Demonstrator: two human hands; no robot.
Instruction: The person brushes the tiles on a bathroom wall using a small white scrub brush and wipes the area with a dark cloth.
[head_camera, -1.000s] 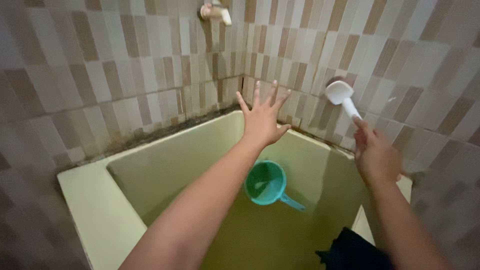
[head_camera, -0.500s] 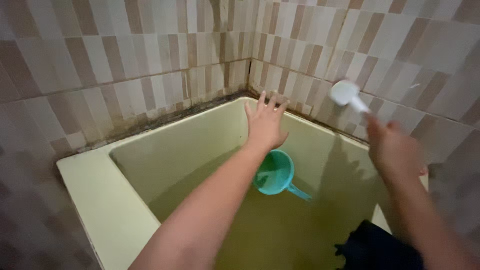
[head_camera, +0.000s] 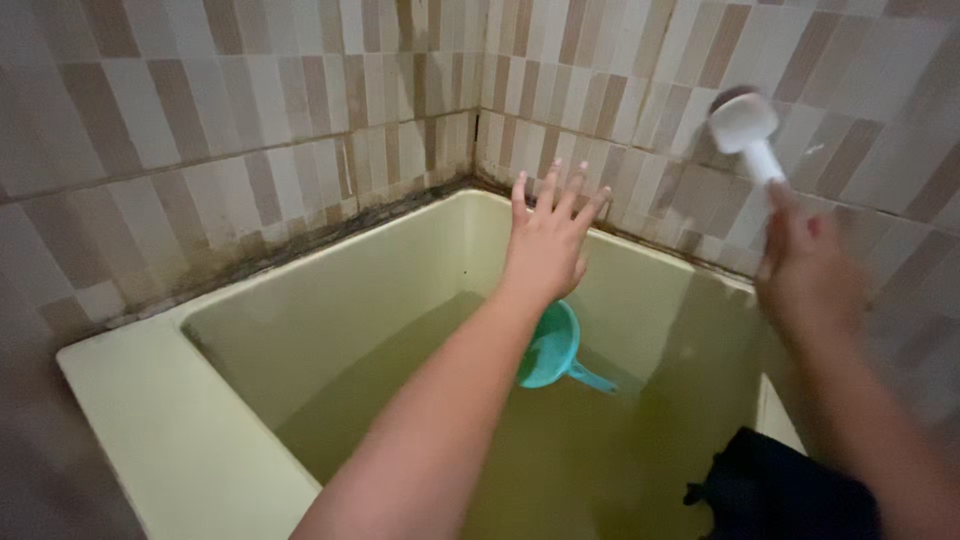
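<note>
Head view: while the left hand (head_camera: 545, 250) hovers empty, fingers spread, over the tub (head_camera: 180, 420)
Right hand (head_camera: 805, 275): gripping a white brush (head_camera: 750, 135), its head against the tiled wall (head_camera: 620, 90) at two o'clock
Scoop (head_camera: 555, 350): teal, floating just below the left hand

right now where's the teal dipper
In the head view the teal dipper floats in the pale green tub, just under the left hand.

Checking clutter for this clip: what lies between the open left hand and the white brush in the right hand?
Only bare tiled wall separates left hand from white brush in the head view.
</note>
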